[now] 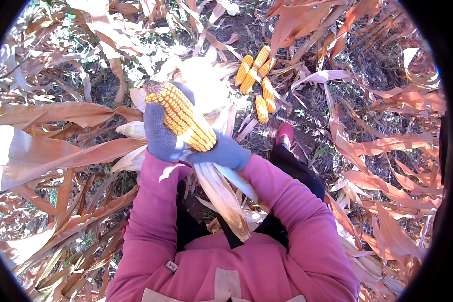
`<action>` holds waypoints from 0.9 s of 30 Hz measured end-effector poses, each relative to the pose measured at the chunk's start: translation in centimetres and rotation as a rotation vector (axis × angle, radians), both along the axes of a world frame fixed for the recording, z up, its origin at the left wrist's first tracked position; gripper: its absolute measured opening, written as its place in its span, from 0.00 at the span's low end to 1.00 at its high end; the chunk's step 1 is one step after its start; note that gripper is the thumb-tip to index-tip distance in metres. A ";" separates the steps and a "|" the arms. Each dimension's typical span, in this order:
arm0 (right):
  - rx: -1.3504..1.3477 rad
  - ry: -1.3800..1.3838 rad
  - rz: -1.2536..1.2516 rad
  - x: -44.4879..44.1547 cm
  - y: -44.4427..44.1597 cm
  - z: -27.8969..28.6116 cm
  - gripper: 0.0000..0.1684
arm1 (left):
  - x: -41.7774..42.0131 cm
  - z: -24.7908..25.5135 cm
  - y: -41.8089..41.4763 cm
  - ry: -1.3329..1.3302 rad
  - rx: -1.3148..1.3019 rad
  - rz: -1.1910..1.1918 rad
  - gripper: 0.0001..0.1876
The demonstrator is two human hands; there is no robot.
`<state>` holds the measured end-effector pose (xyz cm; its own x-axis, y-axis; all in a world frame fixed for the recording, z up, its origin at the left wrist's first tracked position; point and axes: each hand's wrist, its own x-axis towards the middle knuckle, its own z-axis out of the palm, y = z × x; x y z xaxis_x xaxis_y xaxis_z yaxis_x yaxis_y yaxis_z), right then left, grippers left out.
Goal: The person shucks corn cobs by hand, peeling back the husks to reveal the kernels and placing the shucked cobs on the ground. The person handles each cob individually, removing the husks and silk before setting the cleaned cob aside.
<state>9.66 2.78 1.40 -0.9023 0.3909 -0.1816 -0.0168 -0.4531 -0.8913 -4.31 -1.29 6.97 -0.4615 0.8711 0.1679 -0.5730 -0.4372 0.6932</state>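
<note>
A yellow ear of corn with a dark, dried tip lies slantwise between my gloved hands. My left hand is wrapped around its upper part, thumb on the near side and fingers showing behind. At the ear's base my right hand grips it, with the fingertips partly hidden under the ear. Dry pale husk leaves hang down from the base below my right hand. The kernels on the facing side are bare.
Several husked corn ears lie in a loose group on the ground ahead. Dry corn leaves reach in from the left, and more dry stalks and leaves crowd the right. My foot in a red shoe stands near the ears.
</note>
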 end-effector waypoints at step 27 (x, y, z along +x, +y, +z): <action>1.052 -0.356 -0.190 2.1 1.0 -1.8 0.18 | -1.3 -7.1 -0.4 0.721 -0.060 0.402 0.23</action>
